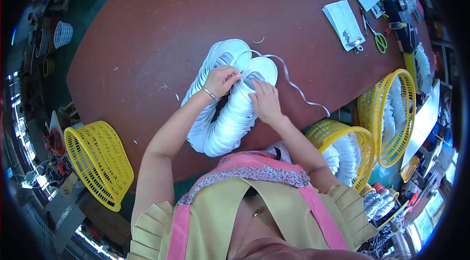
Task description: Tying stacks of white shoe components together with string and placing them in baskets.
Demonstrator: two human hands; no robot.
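A long stack of white flat rings lies bent into a U on the table, its two ends side by side and farthest from me. A thin white strip comes out at these ends and trails to the right across the tabletop. Between the two ends, my left hand pinches the strip with thumb and fingertips; a bracelet circles that wrist. My right hand grips the side of the right end, its fingers bent over the rings near the central hole. Part of the strip is hidden by the fingers.
Yellow baskets hold more white rings at the right, one nearer and one farther. Another yellow basket stands at the left. Clipped papers and green-handled scissors lie far right on the reddish-brown table.
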